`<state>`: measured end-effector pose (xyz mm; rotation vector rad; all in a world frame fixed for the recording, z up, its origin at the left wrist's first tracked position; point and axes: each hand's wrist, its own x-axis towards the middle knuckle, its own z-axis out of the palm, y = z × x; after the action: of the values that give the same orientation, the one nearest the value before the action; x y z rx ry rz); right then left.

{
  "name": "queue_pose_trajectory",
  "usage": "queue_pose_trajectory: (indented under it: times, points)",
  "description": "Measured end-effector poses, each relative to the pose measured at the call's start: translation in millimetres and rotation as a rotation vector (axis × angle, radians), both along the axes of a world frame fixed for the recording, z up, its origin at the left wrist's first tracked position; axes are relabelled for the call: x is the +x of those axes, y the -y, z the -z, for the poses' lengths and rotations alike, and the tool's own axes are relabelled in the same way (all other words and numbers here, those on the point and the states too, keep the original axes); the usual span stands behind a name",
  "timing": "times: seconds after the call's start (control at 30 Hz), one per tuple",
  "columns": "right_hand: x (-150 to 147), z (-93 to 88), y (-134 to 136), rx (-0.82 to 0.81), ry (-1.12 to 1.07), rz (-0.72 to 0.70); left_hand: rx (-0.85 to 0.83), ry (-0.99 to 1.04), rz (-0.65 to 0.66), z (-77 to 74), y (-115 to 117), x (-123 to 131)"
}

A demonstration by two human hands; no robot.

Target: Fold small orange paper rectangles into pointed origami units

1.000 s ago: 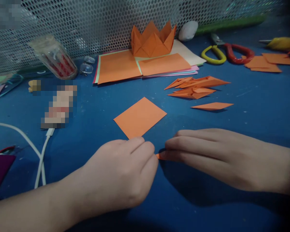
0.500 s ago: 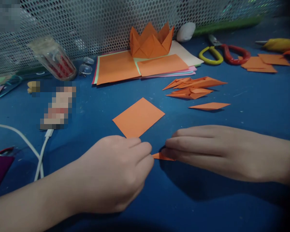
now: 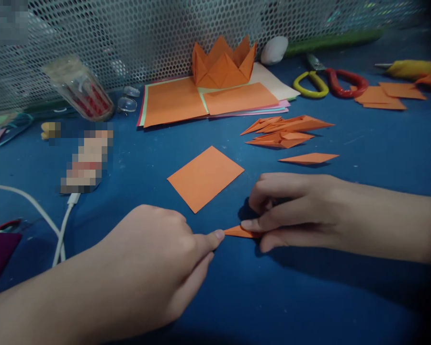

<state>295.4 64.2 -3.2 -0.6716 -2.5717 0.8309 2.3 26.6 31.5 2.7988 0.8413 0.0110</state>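
A small folded orange paper piece (image 3: 240,232), narrow and pointed, lies on the blue table between my hands. My left hand (image 3: 165,263) has its fingers curled, with the index fingertip and thumb at the piece's left tip. From the right, my right hand (image 3: 301,215) presses a fingertip on the piece, its thumb alongside; the piece's right end is hidden under it. A flat orange paper rectangle (image 3: 205,179) rests just beyond my hands. Farther right are a single folded orange piece (image 3: 309,158) and a group of similar folded pieces (image 3: 283,130).
An orange paper crown-like fold (image 3: 224,67) stands on stacked coloured sheets (image 3: 175,103) near the mesh wall. Scissors (image 3: 346,84), small orange rectangles (image 3: 380,98) and a yellow-handled tool (image 3: 409,69) lie at right. A jar (image 3: 81,88) and white cable (image 3: 39,206) are at left.
My left index finger has extended along the piece's tip, and the hand has drawn back slightly, uncovering the rectangle's near corner. My right fingers have spread from flat and bent, showing more of the piece.
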Motion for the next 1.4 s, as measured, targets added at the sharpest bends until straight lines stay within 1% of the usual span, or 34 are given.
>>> queue_pose_trajectory:
  times: [0.07, 0.1, 0.17, 0.23, 0.27, 0.33, 0.4, 0.47, 0.5, 0.57, 0.63, 0.67, 0.73, 0.8, 0.87, 1.0, 1.13, 1.2, 1.27, 1.33, 1.4]
  points:
    - [0, 2.5, -2, -0.082, -0.026, 0.002, 0.002, -0.024, -0.014, -0.8, 3, -1]
    - [1, 4.7, -3, -0.098, -0.050, -0.003, 0.015, -0.036, -0.011, -0.7, 5, -1]
    - [3, 10.0, -2, -0.083, -0.114, -0.010, 0.052, -0.052, -0.001, 0.6, 6, 0]
    - [4, 14.7, 1, -0.018, -0.156, 0.003, 0.074, -0.017, -0.011, 3.8, 5, 3]
    - [4, 16.3, 2, 0.027, -0.148, 0.009, 0.076, 0.051, -0.014, 6.2, 3, 5]
    - [2, 17.8, 5, 0.134, -0.123, 0.021, 0.044, 0.198, -0.075, 11.9, -2, 10]
    - [-2, 17.6, 8, 0.228, -0.126, 0.053, -0.009, 0.282, -0.138, 17.7, -6, 14]
    - [-9, 16.4, 10, 0.239, -0.155, 0.115, -0.042, 0.344, -0.183, 21.7, -7, 17]
    - [-12, 15.5, 12, 0.204, -0.174, 0.153, -0.062, 0.374, -0.206, 22.7, -6, 19]
    - [-18, 13.1, 14, 0.070, -0.194, 0.205, -0.143, 0.438, -0.272, 22.5, -5, 22]
    - [-21, 10.6, 17, -0.065, -0.183, 0.230, -0.282, 0.490, -0.364, 20.5, -4, 25]
    - [-21, 9.5, 18, -0.103, -0.172, 0.235, -0.364, 0.512, -0.411, 19.3, -4, 26]
    - [-22, 8.5, 20, -0.105, -0.166, 0.212, -0.504, 0.554, -0.477, 17.4, -4, 29]
    - [-22, 8.8, 23, -0.051, -0.157, 0.155, -0.563, 0.584, -0.481, 17.2, -4, 29]
    - [-22, 9.8, 26, -0.009, -0.140, 0.095, -0.527, 0.593, -0.436, 18.6, -3, 29]
    - [-21, 10.0, 30, -0.017, -0.154, 0.026, -0.430, 0.584, -0.337, 23.5, 2, 26]
    - [-20, 7.6, 33, 0.029, -0.166, -0.007, -0.407, 0.574, -0.308, 25.9, 7, 26]
    - [-20, 6.0, 33, 0.052, -0.154, -0.023, -0.355, 0.583, -0.279, 25.5, 9, 25]
    - [-21, 4.1, 31, 0.057, -0.137, -0.038, -0.282, 0.583, -0.223, 25.5, 9, 23]
    - [-21, 1.2, 27, 0.026, -0.107, -0.010, -0.207, 0.548, -0.183, 28.1, 8, 19]
    - [-19, -3.0, 20, -0.024, -0.074, 0.092, -0.104, 0.501, -0.210, 35.3, 5, 15]
